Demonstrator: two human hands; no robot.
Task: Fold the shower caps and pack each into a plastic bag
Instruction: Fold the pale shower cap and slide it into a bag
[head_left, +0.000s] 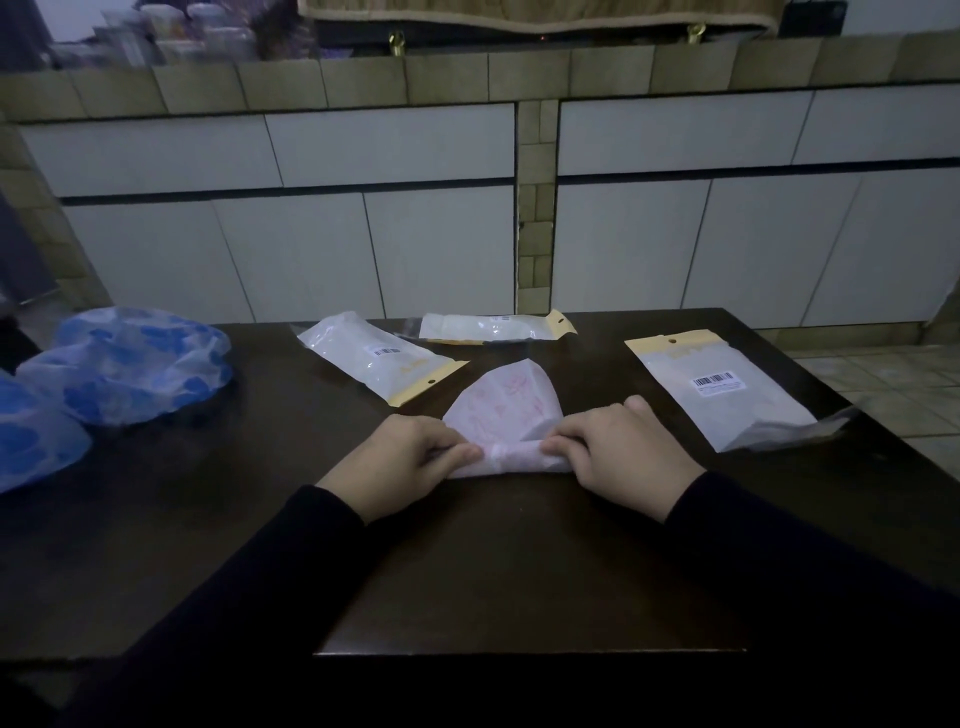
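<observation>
Hands meet at the near edge of a pink-printed shower cap (503, 410) lying flat on a dark wooden table (519, 571), roughly at its middle. The left hand (400, 457) pinches the cap's rolled near edge between thumb and curled fingers, and the right hand (618, 441) pinches the same edge from the other side, its fingertips nearly meeting those of the left. The cap's near part is rolled or folded into a narrow band between the two hands, while its far part spreads out flat in a rounded shape pointing away from the person. Both arms wear dark sleeves (270, 582).

Three plastic bags with yellow header strips lie beyond and beside the cap. One filled bag (374, 356) lies at a slant just left of the cap's far end; a second bag (493, 328) lies crosswise near the table's far edge; a third bag (722, 389), with a barcode label, lies at a slant to the right, well apart from the hands. At the table's left edge sit unfolded blue-patterned shower caps (135, 364), puffed up and overlapping. Behind the table stands a tiled counter (519, 73) with white panels below it.
</observation>
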